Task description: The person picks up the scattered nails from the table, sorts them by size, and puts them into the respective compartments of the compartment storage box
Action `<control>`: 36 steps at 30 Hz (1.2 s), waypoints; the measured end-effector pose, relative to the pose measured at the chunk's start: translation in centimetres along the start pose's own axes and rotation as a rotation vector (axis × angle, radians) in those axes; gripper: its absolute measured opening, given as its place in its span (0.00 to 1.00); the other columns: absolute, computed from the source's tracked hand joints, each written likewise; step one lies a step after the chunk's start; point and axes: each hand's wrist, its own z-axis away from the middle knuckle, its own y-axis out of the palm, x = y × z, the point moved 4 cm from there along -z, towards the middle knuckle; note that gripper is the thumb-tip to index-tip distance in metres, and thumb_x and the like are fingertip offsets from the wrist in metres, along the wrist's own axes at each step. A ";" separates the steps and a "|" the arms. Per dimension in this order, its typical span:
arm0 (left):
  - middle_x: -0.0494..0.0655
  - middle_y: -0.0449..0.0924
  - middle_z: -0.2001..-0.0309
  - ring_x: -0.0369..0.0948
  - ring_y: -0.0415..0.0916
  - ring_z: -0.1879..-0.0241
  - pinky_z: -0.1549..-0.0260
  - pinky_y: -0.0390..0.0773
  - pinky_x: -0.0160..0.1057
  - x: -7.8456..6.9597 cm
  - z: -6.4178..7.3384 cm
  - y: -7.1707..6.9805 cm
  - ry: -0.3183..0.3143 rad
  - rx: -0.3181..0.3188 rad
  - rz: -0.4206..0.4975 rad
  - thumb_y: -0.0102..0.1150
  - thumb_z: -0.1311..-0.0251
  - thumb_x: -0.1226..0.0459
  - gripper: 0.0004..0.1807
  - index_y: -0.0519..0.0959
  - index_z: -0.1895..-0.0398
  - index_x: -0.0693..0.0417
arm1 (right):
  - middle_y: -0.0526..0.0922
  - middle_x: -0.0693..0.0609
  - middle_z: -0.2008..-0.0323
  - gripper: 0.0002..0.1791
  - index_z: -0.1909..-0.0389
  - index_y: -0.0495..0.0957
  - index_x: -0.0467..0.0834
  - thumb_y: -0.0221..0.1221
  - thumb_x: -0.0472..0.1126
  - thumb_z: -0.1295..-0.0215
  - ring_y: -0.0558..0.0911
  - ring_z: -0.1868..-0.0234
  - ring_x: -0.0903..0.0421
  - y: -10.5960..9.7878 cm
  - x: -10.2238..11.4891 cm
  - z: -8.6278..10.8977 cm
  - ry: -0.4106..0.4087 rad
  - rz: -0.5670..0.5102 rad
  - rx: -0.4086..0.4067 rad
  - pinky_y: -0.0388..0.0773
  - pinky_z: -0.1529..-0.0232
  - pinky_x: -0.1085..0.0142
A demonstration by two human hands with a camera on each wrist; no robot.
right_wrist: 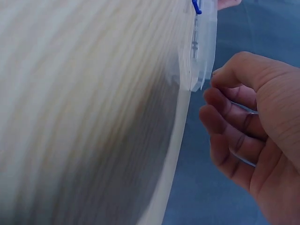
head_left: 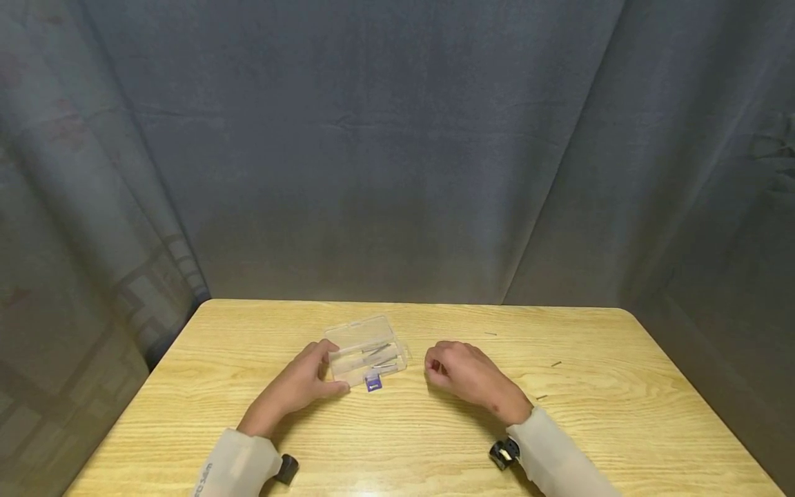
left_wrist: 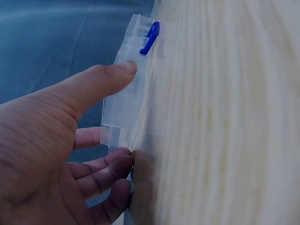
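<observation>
A clear plastic box (head_left: 349,367) lies on the wooden table with its lid (head_left: 357,334) raised at the back. Several thin metal rods (head_left: 383,366) rest inside it, and a blue latch (head_left: 373,382) hangs at its front edge. My left hand (head_left: 302,379) grips the left end of the box, thumb along the front and fingers behind. To the right of the box, my right hand (head_left: 464,373) is held just over the table with curled fingers, thumb tip against the index finger. I cannot tell whether something small is pinched there.
Apart from the box, small thin rods lie on the right side of the table: one toward the back (head_left: 491,334), one farther right (head_left: 556,364) and one near the right wrist (head_left: 542,397). A grey curtain (head_left: 373,172) hangs behind the table (head_left: 397,442).
</observation>
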 end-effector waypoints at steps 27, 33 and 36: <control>0.49 0.71 0.58 0.44 0.67 0.62 0.62 0.71 0.45 0.0 -0.2 0.0 0.023 0.013 -0.002 0.80 0.47 0.57 0.31 0.75 0.44 0.58 | 0.72 0.68 0.71 0.11 0.69 0.79 0.55 0.68 0.36 0.34 0.64 0.77 0.71 -5.9 -3.7 10.5 0.129 0.151 0.045 0.65 0.77 0.70; 0.49 0.71 0.60 0.43 0.67 0.63 0.63 0.70 0.44 0.0 -0.2 0.2 0.020 0.017 -0.005 0.80 0.47 0.58 0.31 0.75 0.45 0.58 | 0.72 0.69 0.71 0.11 0.68 0.80 0.55 0.69 0.36 0.35 0.65 0.76 0.71 -6.5 -5.2 12.5 0.193 0.188 0.048 0.66 0.77 0.70; 0.48 0.70 0.60 0.43 0.66 0.64 0.64 0.70 0.44 0.0 -0.2 0.1 0.017 0.005 -0.013 0.80 0.47 0.58 0.31 0.75 0.45 0.58 | 0.71 0.70 0.72 0.11 0.68 0.80 0.55 0.71 0.35 0.38 0.64 0.76 0.71 -6.7 -6.0 13.1 0.191 0.216 0.017 0.66 0.78 0.70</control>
